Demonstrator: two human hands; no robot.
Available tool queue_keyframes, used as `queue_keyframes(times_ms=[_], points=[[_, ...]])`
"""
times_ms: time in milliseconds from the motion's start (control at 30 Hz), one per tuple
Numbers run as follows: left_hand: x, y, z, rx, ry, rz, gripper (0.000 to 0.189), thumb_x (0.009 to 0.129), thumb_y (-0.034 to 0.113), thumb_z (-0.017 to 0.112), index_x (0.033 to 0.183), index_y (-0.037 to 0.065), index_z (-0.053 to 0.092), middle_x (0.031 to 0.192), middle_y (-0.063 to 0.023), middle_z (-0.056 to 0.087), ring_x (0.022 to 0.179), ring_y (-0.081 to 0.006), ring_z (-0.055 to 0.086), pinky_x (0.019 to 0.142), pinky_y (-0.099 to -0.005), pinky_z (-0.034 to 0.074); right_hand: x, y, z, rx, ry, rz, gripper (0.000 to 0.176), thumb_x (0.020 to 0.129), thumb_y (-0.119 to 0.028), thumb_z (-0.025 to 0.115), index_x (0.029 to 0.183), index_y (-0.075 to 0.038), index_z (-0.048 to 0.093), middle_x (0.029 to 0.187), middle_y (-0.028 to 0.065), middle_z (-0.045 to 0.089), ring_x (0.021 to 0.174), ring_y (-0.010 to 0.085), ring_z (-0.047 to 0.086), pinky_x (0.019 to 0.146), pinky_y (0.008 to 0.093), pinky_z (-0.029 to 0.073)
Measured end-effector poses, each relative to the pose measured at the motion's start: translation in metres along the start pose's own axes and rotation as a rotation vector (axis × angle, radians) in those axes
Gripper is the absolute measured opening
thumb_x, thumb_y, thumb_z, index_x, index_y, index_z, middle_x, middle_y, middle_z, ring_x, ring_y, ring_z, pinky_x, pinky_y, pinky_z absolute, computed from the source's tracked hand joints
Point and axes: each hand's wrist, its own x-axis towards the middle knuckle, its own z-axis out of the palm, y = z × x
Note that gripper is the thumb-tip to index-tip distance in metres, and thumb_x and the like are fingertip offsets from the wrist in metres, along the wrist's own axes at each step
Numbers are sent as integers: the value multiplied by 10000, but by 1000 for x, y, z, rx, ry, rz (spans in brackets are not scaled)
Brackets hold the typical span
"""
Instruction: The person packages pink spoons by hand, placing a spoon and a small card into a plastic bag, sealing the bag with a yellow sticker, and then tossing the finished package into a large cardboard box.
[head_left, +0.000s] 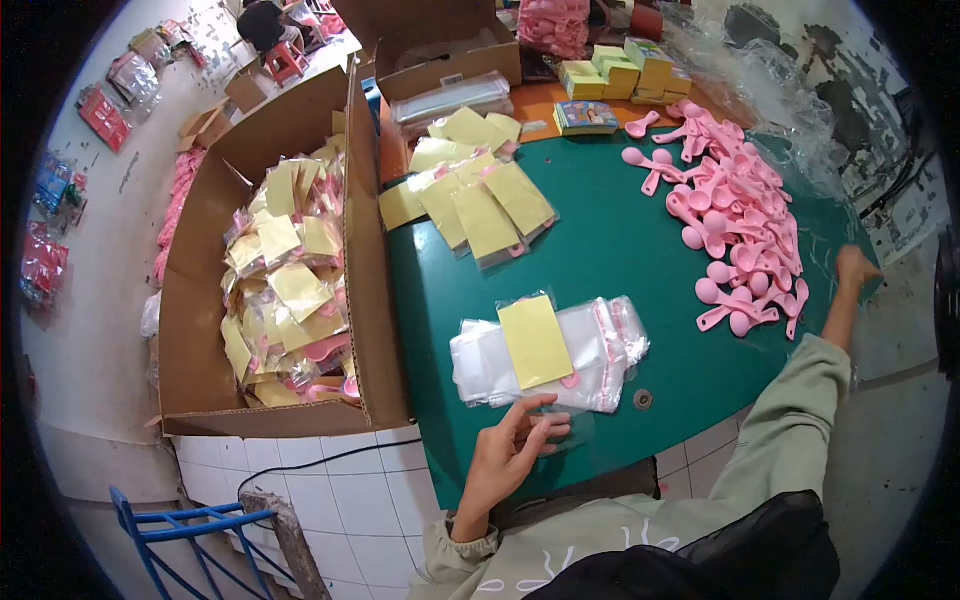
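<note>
My left hand [515, 445] is at the near edge of the green table, palm inward, thumb and index finger apart and the other fingers loosely bent. A faint clear film shows beside its fingertips. Just beyond lies a stack of clear plastic bags [590, 350]. On that stack rests a packed bag with a yellow card [535, 342], a bit of pink showing at its lower corner. Stretched far out to the right, my right hand [855, 268] is over the table's right edge, past the pink spoons [735, 200]; its fingers are small and unclear.
At left stands a large cardboard box [375, 300] filled with packed yellow-card bags. More packed bags [490, 210] lie at the table's far left. Small yellow boxes [600, 75] and crumpled plastic wrap [740, 70] sit at the back. A blue metal frame [190, 525] stands below left.
</note>
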Motion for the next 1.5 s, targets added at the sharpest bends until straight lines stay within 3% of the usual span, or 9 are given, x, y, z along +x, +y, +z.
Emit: queue_keyframes(times_ms=[133, 167, 300, 500, 600, 700, 800, 1100, 1500], points=[[1, -2, -2, -82, -7, -41, 305, 951, 66, 425, 1236, -37, 458, 1138, -168, 596, 1026, -227, 605, 778, -286, 523, -49, -13, 24, -498, 87, 24, 211, 833, -106, 527, 1009, -3, 579, 896, 112, 622, 874, 228, 609, 772, 344, 462], [1, -4, -2, -105, -19, -11, 319, 953, 92, 430, 1242, -40, 454, 1160, -170, 582, 1041, -232, 597, 796, -295, 518, -82, -61, 57, -403, 152, -109, 262, 811, -79, 518, 1060, -10, 561, 939, 137, 609, 911, 266, 601, 802, 351, 453], [-4, -5, -5, -251, -104, 76, 362, 963, 146, 433, 1267, -51, 434, 1248, -172, 520, 1110, -253, 554, 877, -321, 482, -197, -176, 151, 87, -427, -702, 527, 675, -79, 718, 1149, -66, 486, 1050, 171, 487, 987, 324, 498, 799, 367, 466], [-27, -5, -4, -371, -225, 107, 384, 964, 174, 420, 1283, -38, 419, 1247, -164, 524, 1137, -266, 538, 935, -344, 441, -240, -194, 189, 248, -453, -803, 214, 674, -51, 722, 862, -66, 621, 996, 99, 533, 783, 233, 567, 714, 335, 488], [-36, -2, 0, -253, -88, 57, 318, 929, 54, 471, 1237, -23, 451, 1201, -154, 561, 1083, -221, 580, 889, -308, 474, -235, -192, 183, 291, -582, -751, 231, 658, -45, 726, 862, -60, 618, 988, 80, 537, 802, 217, 571, 700, 323, 487], [-30, -1, 6, 204, 96, 146, 247, 866, -14, 546, 1112, -7, 521, 1062, -121, 610, 936, -189, 635, 775, -277, 510, -240, -185, 181, 413, -721, -657, 205, 673, -41, 725, 846, -52, 617, 992, 86, 529, 814, 199, 575, 698, 315, 484], [-28, 5, 4, 476, 78, 165, 144, 809, -29, 609, 947, -28, 571, 945, -112, 622, 858, -191, 631, 715, -288, 514, -242, -190, 174, 466, -808, -486, 170, 703, -41, 717, 840, -39, 616, 997, 95, 519, 824, 191, 577, 716, 318, 484], [-29, 2, 12, 392, 173, 207, 136, 785, 18, 656, 895, -25, 589, 841, -108, 610, 754, -175, 606, 661, -264, 482, -260, -187, 188, 787, -891, 211, 91, 838, -16, 618, 859, 36, 546, 859, 91, 591, 762, 120, 636, 609, 217, 538], [-29, -13, 20, 32, 354, 41, 276, 845, -25, 603, 1062, -11, 433, 907, -104, 603, 783, -138, 618, 644, -228, 498, -271, -192, 198, 782, -790, 187, 140, 865, -18, 585, 882, 28, 454, 721, 95, 602, 612, 134, 647, 493, 223, 508]])
